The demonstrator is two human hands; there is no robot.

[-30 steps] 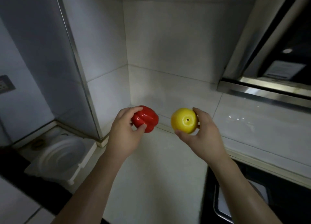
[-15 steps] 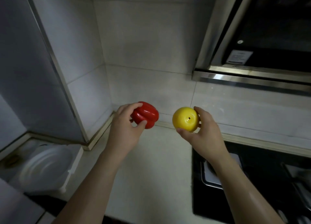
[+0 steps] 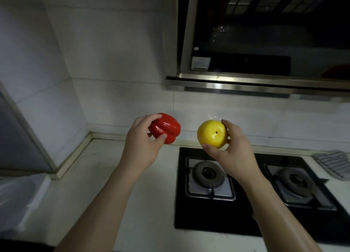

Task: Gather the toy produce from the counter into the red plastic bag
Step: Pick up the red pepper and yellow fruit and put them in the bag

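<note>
Up in the middle of the frame, two bare hands each hold one toy above the counter [image 3: 132,204].

The left hand [image 3: 140,147] holds a shiny red pepper [image 3: 166,127]. Its fingers [image 3: 151,118] curl over the top of the pepper and its thumb [image 3: 161,138] presses from below. The pepper sticks out to the right of the hand and touches nothing else.

The right hand [image 3: 233,149] holds a round yellow fruit [image 3: 212,134] with a small dark hole in its front. The thumb is under the fruit and the other fingers wrap round its right side and back. The grip is snug, and the hand is only as wide open as the fruit is big.

The pepper and the fruit are near each other but do not touch. Both are up in the air, in front of the white tile wall [image 3: 113,81].

Under the right hand, in the lower right of the frame, is a black stove [image 3: 246,223] with two round burners. A striped cloth [image 3: 333,162] lies at the right edge, beside the stove. A dark hood [image 3: 246,81] with a silver rim hangs in the upper right.
</note>
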